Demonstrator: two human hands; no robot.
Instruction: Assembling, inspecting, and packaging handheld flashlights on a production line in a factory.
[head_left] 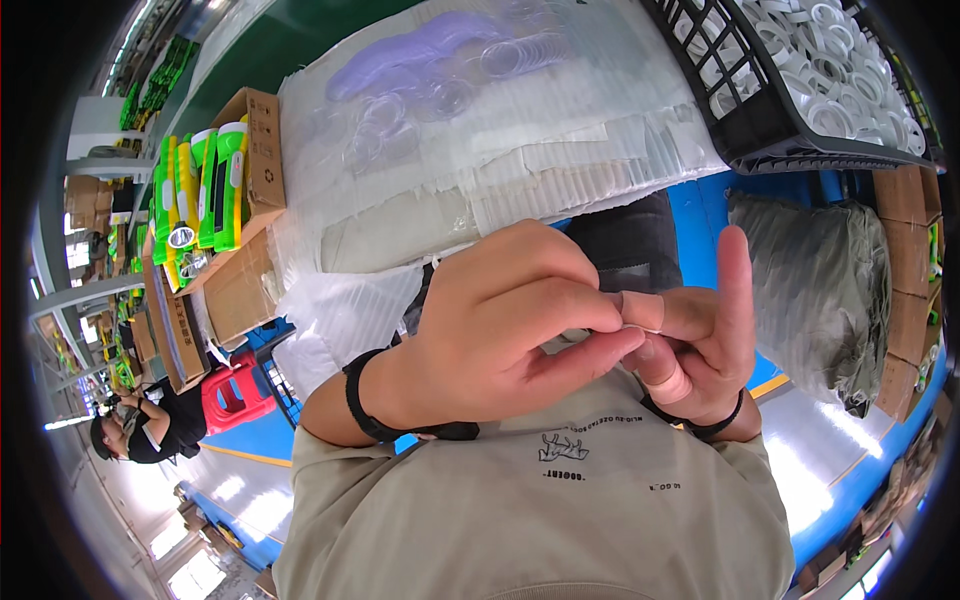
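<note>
My left hand [510, 325] is closed, its thumb and forefinger pinched together against the fingertips of my right hand, in front of my chest. My right hand [712, 345] has one finger stretched up while the others bend toward the pinch. Tan bands like adhesive bandages [642, 311] wrap two of its digits. Whatever lies between the fingertips is too small or hidden to make out. Beyond the hands, clear round plastic discs [525, 55] and purple-tinted ones [415, 55] lie on the plastic-covered work surface [560, 120].
A black crate [765, 140] of white rings [830, 70] stands at the far right. On the left, a cardboard box [263, 150] holds green-and-yellow flashlights [205, 185]. A grey-green covered bundle [820, 300] stands right. A red stool [237, 393] and another person [150, 425] are at left.
</note>
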